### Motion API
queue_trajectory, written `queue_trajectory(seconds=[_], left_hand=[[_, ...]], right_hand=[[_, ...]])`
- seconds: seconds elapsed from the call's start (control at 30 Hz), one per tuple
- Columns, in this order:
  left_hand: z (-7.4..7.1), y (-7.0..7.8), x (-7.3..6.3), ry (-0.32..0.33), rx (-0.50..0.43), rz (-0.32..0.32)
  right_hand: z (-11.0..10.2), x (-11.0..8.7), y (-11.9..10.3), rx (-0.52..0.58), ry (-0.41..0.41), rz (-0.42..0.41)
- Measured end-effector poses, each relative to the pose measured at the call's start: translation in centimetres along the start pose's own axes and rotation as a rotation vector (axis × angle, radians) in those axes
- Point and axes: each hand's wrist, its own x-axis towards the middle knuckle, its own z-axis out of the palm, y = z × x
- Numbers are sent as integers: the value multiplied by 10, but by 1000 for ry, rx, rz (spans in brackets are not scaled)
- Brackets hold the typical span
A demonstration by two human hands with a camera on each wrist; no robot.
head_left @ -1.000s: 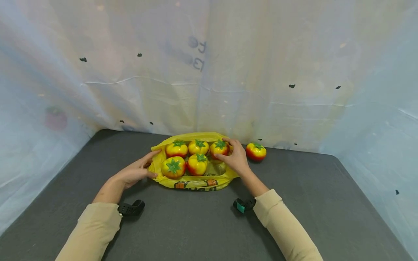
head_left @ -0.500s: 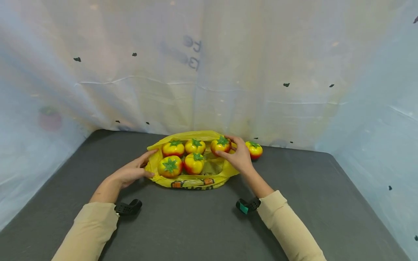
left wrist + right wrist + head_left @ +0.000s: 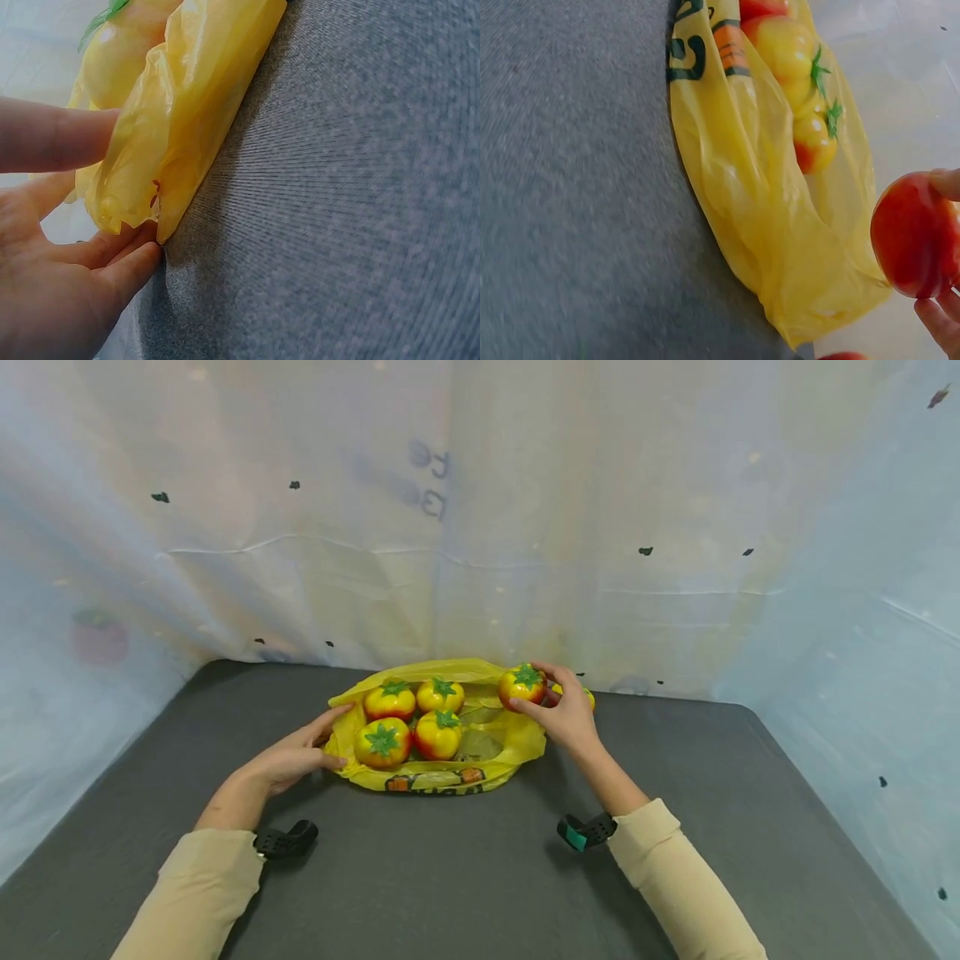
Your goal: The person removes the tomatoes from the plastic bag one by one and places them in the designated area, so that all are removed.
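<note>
Right hand (image 3: 567,714) holds a glossy red-and-yellow tomato (image 3: 522,686) between thumb and fingers, green leaf cap facing up. In the head view, it overlaps the far right rim of the yellow plastic bag (image 3: 528,743); right wrist view puts it just beside the bag's right end, can't tell if touching. Left hand (image 3: 288,760) is wide: thumb and index finger spread at the bag's left end, fingertips touching the plastic.

Bag sits on the dark grey bench (image 3: 450,877), mouth facing up, dark and orange print on near wall. Inside, bunched to the left, four tomatoes in two rows: back left tomato (image 3: 390,700), back right tomato (image 3: 441,695), front left tomato (image 3: 383,743), front right tomato (image 3: 438,735). Bag floor shows to their right. One outside tomato (image 3: 588,696) on the bench right of the bag, mostly hidden by the right hand.

Beige sleeves (image 3: 202,893) on both arms. Black band on left wrist (image 3: 287,841), black band with teal patch on right wrist (image 3: 587,832). Behind the bench: translucent sheet (image 3: 525,527), small dark spots, handwriting (image 3: 435,485) near the middle, blurry red round shape (image 3: 100,639) at far left.
</note>
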Motion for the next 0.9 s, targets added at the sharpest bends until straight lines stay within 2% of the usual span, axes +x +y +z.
queue_trajectory(seconds=[0.5,0.9], left_hand=[[-1,0,1,7,-4,-15],[-1,-1,0,-21,-13,10]], right_hand=[[-24,-1,3,-44,66,8],[-48,-1,14,-57,108,30]])
